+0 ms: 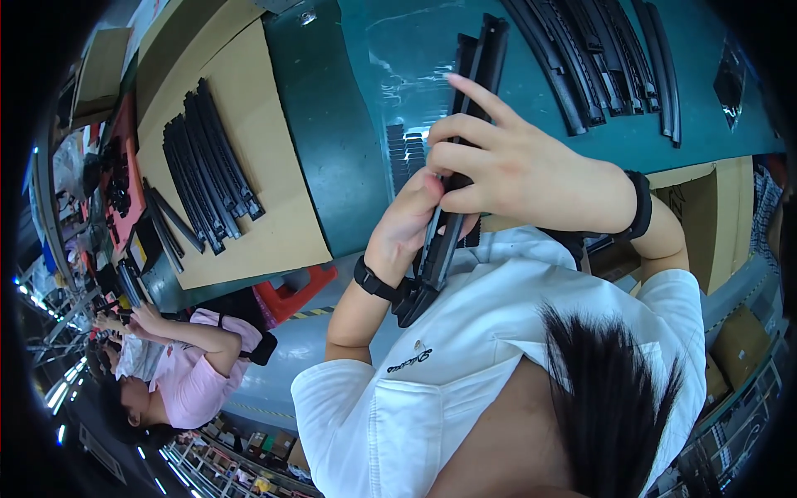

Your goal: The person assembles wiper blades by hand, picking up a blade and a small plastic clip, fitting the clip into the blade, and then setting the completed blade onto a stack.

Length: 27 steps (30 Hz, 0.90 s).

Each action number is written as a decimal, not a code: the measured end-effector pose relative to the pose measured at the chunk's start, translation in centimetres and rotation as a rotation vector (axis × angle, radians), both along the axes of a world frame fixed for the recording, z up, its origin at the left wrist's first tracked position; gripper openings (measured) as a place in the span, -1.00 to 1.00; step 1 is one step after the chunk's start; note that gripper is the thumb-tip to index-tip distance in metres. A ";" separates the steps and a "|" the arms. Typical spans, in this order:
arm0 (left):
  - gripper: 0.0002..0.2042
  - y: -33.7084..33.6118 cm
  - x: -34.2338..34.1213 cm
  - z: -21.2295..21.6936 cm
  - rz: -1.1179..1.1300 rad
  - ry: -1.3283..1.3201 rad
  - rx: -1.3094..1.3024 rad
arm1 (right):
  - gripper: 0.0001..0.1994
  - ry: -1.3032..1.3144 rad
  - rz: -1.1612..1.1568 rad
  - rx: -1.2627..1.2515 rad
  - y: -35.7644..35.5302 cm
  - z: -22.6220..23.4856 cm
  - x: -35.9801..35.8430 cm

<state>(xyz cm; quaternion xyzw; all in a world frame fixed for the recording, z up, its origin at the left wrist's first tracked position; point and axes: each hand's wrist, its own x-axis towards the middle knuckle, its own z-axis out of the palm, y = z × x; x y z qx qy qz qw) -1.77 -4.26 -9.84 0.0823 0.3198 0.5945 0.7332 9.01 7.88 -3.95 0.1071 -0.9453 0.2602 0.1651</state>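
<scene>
Head view: centre frame, both hands hold one long black plastic strip [455, 191] lifted off the green bench [332, 141], likely for a close look. The left hand [407, 228] pinches its lower part; the right hand [515, 166] wraps the middle, forefinger out. More black strips [207, 166] lie on cardboard [266, 207] upper left, curved ones [606, 58] upper right. A person in pink [187, 373] works lower left, well apart.

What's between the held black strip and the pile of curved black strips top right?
Head view: only bare green tabletop separates the held strip from the curved strips.
</scene>
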 end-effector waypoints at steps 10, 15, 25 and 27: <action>-0.57 -0.1 -1.0 0.4 -0.250 -0.165 0.206 | -0.63 0.335 -0.659 -1.034 1.4 -3.1 1.6; -0.57 0.1 0.4 1.0 -0.215 0.485 -0.028 | -0.64 -0.217 -0.671 -1.204 0.7 -3.7 1.1; -0.55 0.8 2.3 1.4 -0.154 1.192 0.073 | -0.59 0.388 -0.812 -1.154 -1.3 -6.0 -1.5; -0.58 1.2 2.2 2.1 -0.154 1.008 0.033 | -0.53 0.430 -0.827 -1.163 -1.7 -6.1 -1.8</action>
